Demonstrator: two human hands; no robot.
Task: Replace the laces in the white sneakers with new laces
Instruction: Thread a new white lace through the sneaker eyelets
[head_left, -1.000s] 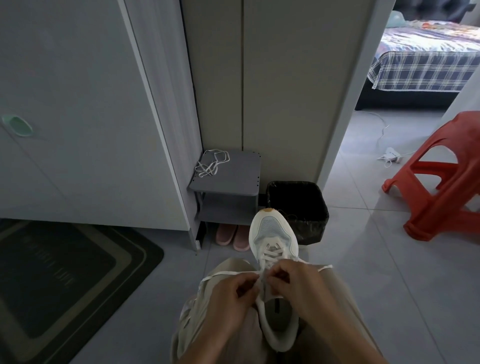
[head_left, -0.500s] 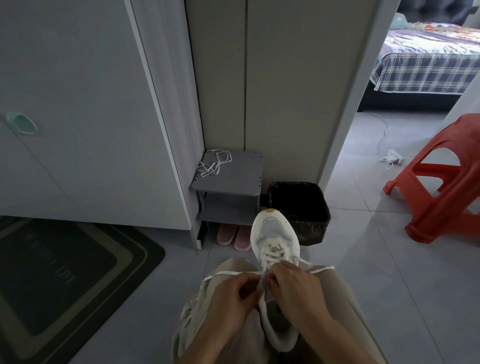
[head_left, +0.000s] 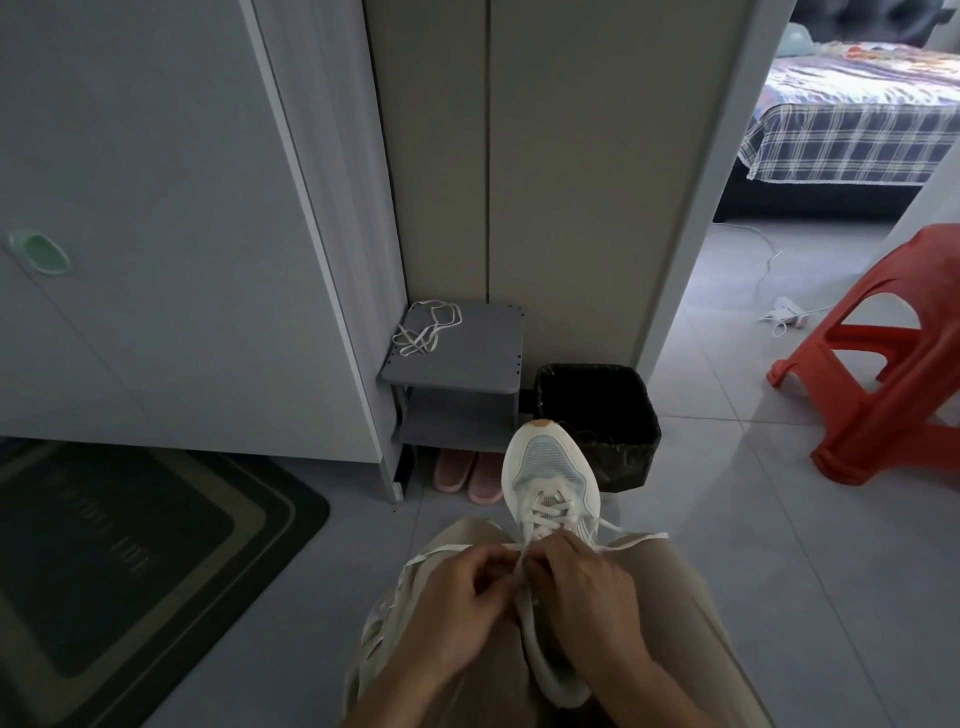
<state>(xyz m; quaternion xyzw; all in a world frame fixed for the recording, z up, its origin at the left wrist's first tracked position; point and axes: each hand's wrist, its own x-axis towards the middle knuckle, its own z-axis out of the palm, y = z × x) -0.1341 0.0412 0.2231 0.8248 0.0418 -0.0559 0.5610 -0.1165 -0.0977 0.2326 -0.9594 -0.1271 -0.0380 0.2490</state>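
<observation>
**White sneaker (head_left: 550, 467) on the lap, lace (head_left: 548, 506) pinched in both hands**

A dark mat (head_left: 130, 561) lies far to the left of the grip, and a red stool (head_left: 883, 395) stands well off to its right. Beyond the grip, a grey shelf (head_left: 467, 364) carries a loose lace (head_left: 415, 338), with a black bin (head_left: 597, 415) just beside it. The sneaker rests on the thighs, toe pointing away. The left hand (head_left: 457, 597) and right hand (head_left: 587, 587) meet at its throat. Their fingers are curled, each pinching the lace, whose ends trail out to either side.
</observation>
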